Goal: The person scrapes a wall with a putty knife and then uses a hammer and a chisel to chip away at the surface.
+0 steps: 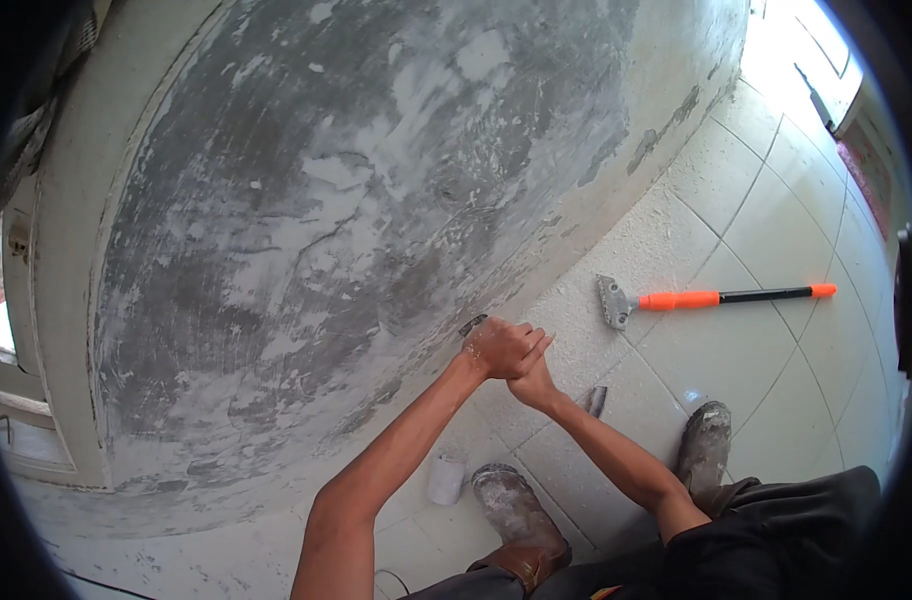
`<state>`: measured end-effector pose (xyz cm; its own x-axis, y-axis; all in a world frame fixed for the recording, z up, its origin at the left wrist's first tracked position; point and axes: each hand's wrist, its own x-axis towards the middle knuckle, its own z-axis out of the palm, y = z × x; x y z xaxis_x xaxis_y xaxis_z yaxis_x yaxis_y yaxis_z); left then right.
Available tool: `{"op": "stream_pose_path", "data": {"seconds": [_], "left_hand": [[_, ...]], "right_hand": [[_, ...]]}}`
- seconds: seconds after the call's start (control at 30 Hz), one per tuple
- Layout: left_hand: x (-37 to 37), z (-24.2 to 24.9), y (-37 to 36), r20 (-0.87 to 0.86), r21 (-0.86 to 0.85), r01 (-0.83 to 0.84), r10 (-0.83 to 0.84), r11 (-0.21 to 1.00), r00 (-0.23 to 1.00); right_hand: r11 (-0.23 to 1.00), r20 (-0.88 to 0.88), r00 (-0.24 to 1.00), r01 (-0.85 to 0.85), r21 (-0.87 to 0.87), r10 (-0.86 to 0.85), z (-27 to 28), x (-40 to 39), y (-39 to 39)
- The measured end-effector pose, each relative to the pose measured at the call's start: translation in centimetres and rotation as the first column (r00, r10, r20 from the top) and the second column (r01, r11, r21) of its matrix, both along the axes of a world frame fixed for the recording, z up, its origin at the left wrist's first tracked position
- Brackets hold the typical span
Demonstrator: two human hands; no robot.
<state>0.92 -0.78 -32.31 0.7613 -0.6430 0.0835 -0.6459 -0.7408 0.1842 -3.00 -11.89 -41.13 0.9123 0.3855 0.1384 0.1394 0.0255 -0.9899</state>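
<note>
My left hand (501, 348) is closed low against the wall (276, 220), around what looks like a small scraper (472, 325). Only its dark, flat end shows, touching the wall; the handle is hidden in my fingers. Just below and to the right, my right hand (532, 384) is also closed, pressed up against the left one, apparently round the same handle. The wall has a large grey, scraped area with patchy white remains. On the tiled floor to the right lies a long-handled scraper (721, 299) with a grey head and an orange and black handle.
White flakes and dust (616, 250) cover the floor tiles along the wall. A white cylinder (446, 480) stands near my left boot (516, 505); my right boot (706, 440) is further right. A short grey piece (597, 402) lies behind my right wrist. A cable (106, 584) runs at bottom left.
</note>
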Motion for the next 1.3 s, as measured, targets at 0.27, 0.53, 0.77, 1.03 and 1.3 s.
{"op": "stream_pose_path", "data": {"seconds": [0.27,0.53,0.77,1.03,1.3], "left_hand": [[-1.5,-1.0,1.0,0.157,-0.119,-0.022,0.041,0.993,0.987],[-0.9,-0.7,1.7,-0.202,0.183,0.081,-0.044,0.98,0.978],[-1.1,1.2,0.9,-0.212,0.032,-0.036,0.042,0.999,0.976],[-0.8,0.3,1.4,-0.207,0.065,-0.054,0.066,0.996,0.976],[-3.2,0.5,2.1,-0.081,0.001,-0.035,0.035,0.999,0.996]], "right_hand": [[0.881,0.239,0.954,-0.049,-0.471,0.181,-1.8,0.7,-0.8],[0.982,-0.012,0.983,-0.185,-0.039,0.185,-1.8,-1.2,0.7],[0.969,0.117,0.981,-0.127,-0.211,0.154,1.0,-0.5,-0.3],[0.946,-0.341,0.882,-0.309,0.103,0.325,1.4,0.0,-0.7],[0.941,0.21,0.971,-0.042,-0.336,0.118,-0.1,-2.2,1.1]]}}
